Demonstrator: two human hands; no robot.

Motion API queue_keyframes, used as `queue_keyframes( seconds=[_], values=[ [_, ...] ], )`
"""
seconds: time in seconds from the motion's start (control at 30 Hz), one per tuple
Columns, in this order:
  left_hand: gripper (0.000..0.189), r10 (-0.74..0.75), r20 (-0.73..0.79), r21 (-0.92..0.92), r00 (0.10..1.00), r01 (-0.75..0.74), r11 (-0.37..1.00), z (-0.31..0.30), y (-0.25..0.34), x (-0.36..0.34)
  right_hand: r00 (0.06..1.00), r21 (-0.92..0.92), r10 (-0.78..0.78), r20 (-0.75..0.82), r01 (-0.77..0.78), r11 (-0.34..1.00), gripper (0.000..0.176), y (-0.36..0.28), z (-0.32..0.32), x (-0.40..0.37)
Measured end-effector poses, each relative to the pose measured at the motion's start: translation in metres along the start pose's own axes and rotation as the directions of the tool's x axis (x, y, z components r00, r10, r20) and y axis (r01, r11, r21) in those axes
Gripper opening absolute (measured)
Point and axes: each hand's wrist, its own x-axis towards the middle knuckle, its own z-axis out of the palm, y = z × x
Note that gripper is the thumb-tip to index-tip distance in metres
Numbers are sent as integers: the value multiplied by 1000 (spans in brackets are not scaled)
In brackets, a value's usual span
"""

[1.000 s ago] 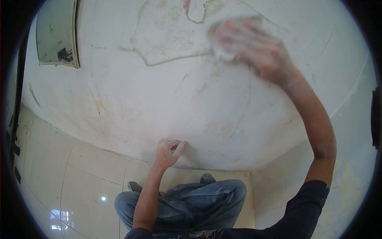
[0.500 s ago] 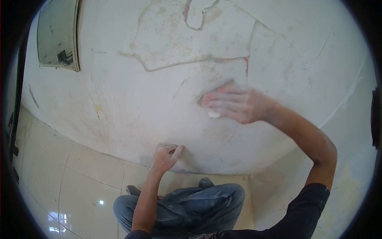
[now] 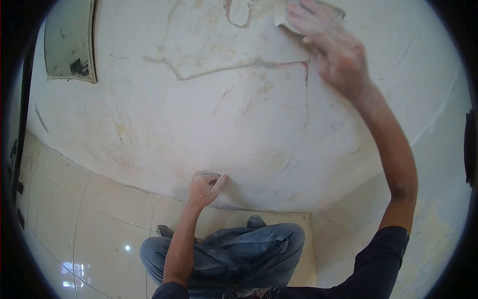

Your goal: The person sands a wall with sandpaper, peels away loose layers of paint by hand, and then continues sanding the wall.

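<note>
My right hand (image 3: pixel 333 52) is stretched up the wall, its fingers pressing a sheet of sandpaper (image 3: pixel 280 16) flat against the plaster. Pale edges of the sheet stick out on both sides of the fingers, and white dust coats the hand. Below and to the left, my left hand (image 3: pixel 205 189) rests against the low part of the white wall (image 3: pixel 214 124) with its fingers curled. Whether anything sits between that thumb and the fingers is hidden. A raised plaster edge (image 3: pixel 219 71) with reddish spots runs across the wall, left of my right forearm.
A framed glass panel (image 3: pixel 69 42) sits in the wall at upper left. Beige floor tiles (image 3: pixel 109 199) meet the wall's base. My bent legs in jeans (image 3: pixel 234 254) are close to the wall. An adjoining wall (image 3: pixel 398 239) stands on the right.
My right hand has moved up and to the right with the sandpaper, from below the plaster edge to above it. My left hand stays in place on the wall; the view has shifted slightly.
</note>
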Motion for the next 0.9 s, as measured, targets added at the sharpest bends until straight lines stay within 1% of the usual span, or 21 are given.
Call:
queue_keyframes(
  seconds=[0.07, 0.13, 0.23, 0.33, 0.43, 0.5, 0.53, 0.6, 0.63, 0.67, 0.7, 0.73, 0.77, 0.8, 0.83, 0.9],
  values=[
    [34, -9, 14, 27, 1000, 9, 1000, -2, 1, 0, 997, -81, 66, -46, -70, 994, 26, -16, 14, -8],
    [33, -24, 17, 42, 1000, 23, 999, -3, 4, 0, 971, -96, 213, -104, -223, 970, 45, -42, 26, -13],
    [33, -40, 22, 44, 999, 39, 998, -1, 8, -4, 968, -80, 225, -108, -234, 969, 44, -54, 42, -22],
    [33, -22, 35, 49, 999, 20, 999, 0, 4, -5, 974, 7, 225, 9, -225, 974, 45, -89, 49, -30],
    [35, -31, 64, 56, 997, 27, 998, -1, 0, -10, 979, 206, 56, 194, -97, 974, 40, -125, 56, -57],
    [39, -64, 87, 51, 994, 60, 997, -4, -6, -16, 948, 269, -86, 307, 0, 963, 39, -139, 57, -83],
    [41, -80, 142, -10, 987, 83, 997, -1, -20, -16, 918, 317, -165, 360, 46, 947, 39, -145, 53, -93],
    [45, -145, 250, -140, 957, 184, 973, 10, -53, -18, 893, 369, -163, 419, -3, 930, 38, -152, 42, -106],
    [48, -261, 366, 20, 893, 273, 962, 8, -49, -19, 881, 410, -172, 441, -27, 912, 38, -161, 39, -112],
    [52, -387, 462, 188, 798, 339, 922, 5, -51, -18, 878, 417, -126, 461, -89, 905, 37, -175, 35, -115],
    [58, -358, 510, 361, 782, 184, 914, 20, -90, -20, 874, 424, -83, 480, -148, 893, 37, -187, 30, -114],
    [64, -336, 570, 503, 750, 5, 864, 35, -130, -32, 865, 427, -38, 501, -209, 880, 37, -199, 27, -114],
    [68, -429, 698, 274, 573, 339, 900, 14, -101, -41, 864, 457, -80, 497, -182, 871, 36, -210, 24, -115],
    [71, -412, 823, 66, 391, 654, 753, -2, -63, -40, 862, 478, -114, 493, -159, 864, 36, -221, 19, -117],
    [72, -497, 780, 179, 381, 625, 760, 4, -65, -41, 860, 491, -137, 492, -144, 859, 35, -229, 16, -120],
    [73, -618, 675, 387, 402, 521, 761, 14, -73, -37, 858, 527, -142, 493, -165, 833, 33, -248, 8, -127]
  ],
)
